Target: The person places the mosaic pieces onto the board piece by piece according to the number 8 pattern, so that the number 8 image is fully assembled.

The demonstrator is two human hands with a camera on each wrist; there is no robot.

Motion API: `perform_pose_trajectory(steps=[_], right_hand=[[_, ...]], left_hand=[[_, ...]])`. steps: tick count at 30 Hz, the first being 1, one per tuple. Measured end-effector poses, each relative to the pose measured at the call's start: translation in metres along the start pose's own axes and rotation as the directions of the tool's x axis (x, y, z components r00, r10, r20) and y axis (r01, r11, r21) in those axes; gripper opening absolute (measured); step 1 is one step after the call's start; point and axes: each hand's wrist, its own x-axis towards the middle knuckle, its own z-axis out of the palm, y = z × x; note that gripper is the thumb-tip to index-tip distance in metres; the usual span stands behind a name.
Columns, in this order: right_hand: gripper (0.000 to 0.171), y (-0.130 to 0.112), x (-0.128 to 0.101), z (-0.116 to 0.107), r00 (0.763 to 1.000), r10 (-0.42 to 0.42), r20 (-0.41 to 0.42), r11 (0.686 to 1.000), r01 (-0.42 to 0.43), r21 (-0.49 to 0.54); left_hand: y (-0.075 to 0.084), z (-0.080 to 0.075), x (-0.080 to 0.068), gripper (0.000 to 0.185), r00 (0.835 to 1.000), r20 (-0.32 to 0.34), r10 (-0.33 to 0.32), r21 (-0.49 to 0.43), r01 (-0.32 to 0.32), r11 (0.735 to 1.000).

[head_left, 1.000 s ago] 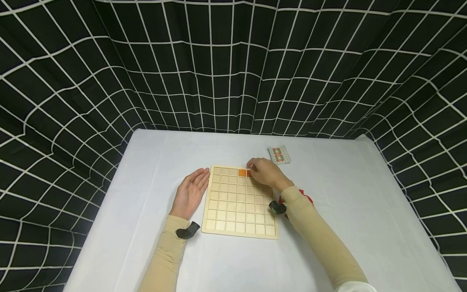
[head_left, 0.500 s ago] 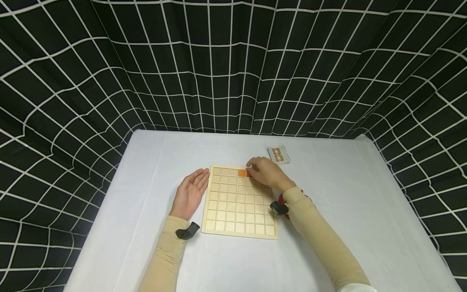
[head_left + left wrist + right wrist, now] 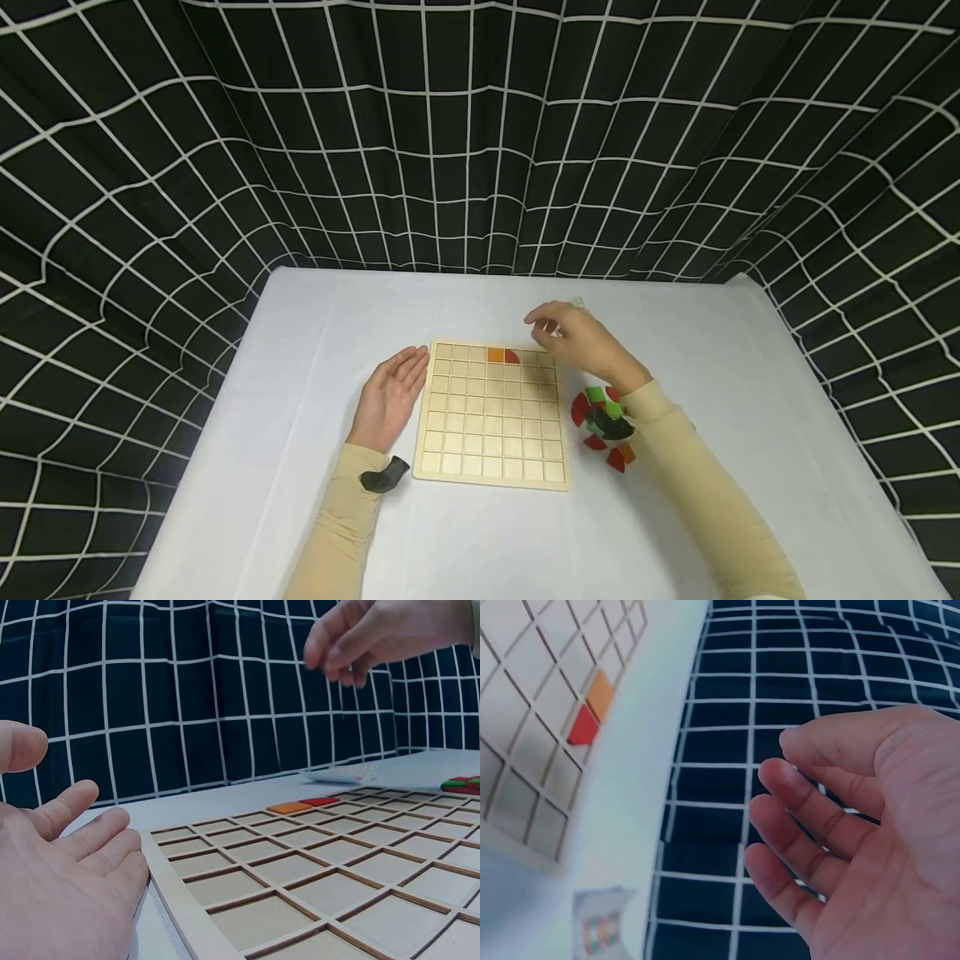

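A pale wooden grid board [image 3: 495, 419] lies in the middle of the table. In its far row an orange square tile [image 3: 496, 355] sits beside a red quarter-round tile [image 3: 512, 357]. My left hand [image 3: 389, 402] rests palm up along the board's left edge, its fingers extended by the rim. Above the board's far right corner my right hand [image 3: 583, 337] is raised; the right wrist view shows its fingers [image 3: 787, 832] loosely bent with nothing between them. Several red, green and orange tiles [image 3: 596, 394] lie right of the board, partly hidden by the black wrist camera.
A small printed card [image 3: 600, 930] lies on the table beyond the board's far right corner, mostly covered by my right hand in the head view. White cloth covers the table [image 3: 337, 317]. A black curtain with a white grid [image 3: 465, 167] stands behind it.
My right hand has let go of the red tile in the far row and lifted away to the right. The red tile and the loose tile pile now show. The left hand has stayed still.
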Motion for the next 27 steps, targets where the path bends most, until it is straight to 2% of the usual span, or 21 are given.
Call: perform_pose_trajectory(steps=[6, 11, 27], right_hand=[[0.025, 0.004, -0.018, -0.02, 1.0, 0.004, -0.022, 1.0, -0.004, -0.021], [0.028, 0.012, -0.031, -0.03, 0.999, 0.039, -0.036, 0.999, -0.04, -0.027], [0.028, 0.057, -0.07, -0.032, 0.978, 0.204, -0.03, 0.977, -0.206, -0.062]], left_hand=[[0.0, 0.0, -0.001, 0.056, 1.0, 0.0, -0.004, -0.001, 0.004, 1.0], [0.0, -0.001, -0.001, 0.056, 1.0, -0.001, 0.0, 0.002, 0.0, 1.0], [-0.001, -0.001, 0.0, 0.056, 1.0, 0.01, 0.002, -0.005, -0.002, 1.0]])
